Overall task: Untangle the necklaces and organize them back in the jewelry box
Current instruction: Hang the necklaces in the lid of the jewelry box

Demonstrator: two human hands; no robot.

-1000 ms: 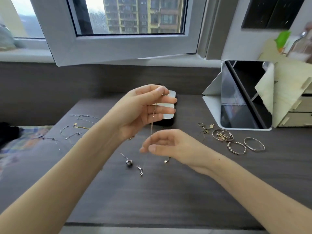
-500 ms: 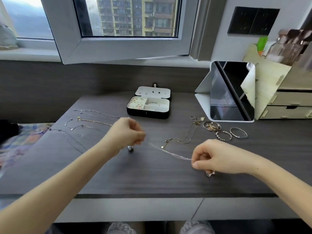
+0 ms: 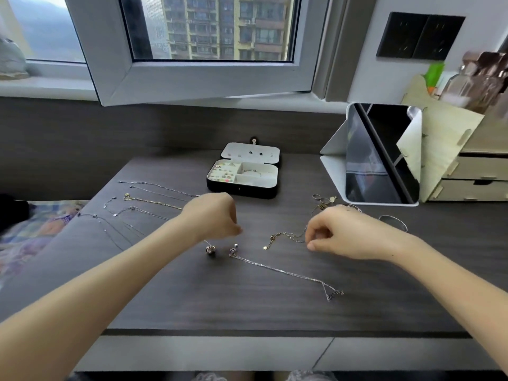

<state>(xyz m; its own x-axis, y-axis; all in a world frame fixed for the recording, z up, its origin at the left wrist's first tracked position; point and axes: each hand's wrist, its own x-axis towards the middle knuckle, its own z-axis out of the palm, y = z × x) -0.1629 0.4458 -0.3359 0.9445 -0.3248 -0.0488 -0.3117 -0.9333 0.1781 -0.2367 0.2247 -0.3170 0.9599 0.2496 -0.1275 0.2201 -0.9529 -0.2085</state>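
A dark grey wood-grain surface is seen below a white-framed window. At its far right a black tablet in a white folding case is stood upright, and a pale wooden drawer organiser is placed just beside it. In the far middle a black jewelry box with a white lining is set, with its lid opened back. The left hand is held in front of the box with the fingers curled in, and a fine silver chain is pinched under it. The right hand is held near it, also with curled fingers. A thin gold chain is led up to its fingertips, but it cannot be told whether this chain is gripped. On the left part of the surface a row of straightened silver and gold necklaces is laid out. Between the two forearms a long silver necklace is laid flat and slanted, apart from both hands. A small cube-shaped pendant is hung from the fine silver chain, close to the end of the long silver necklace.
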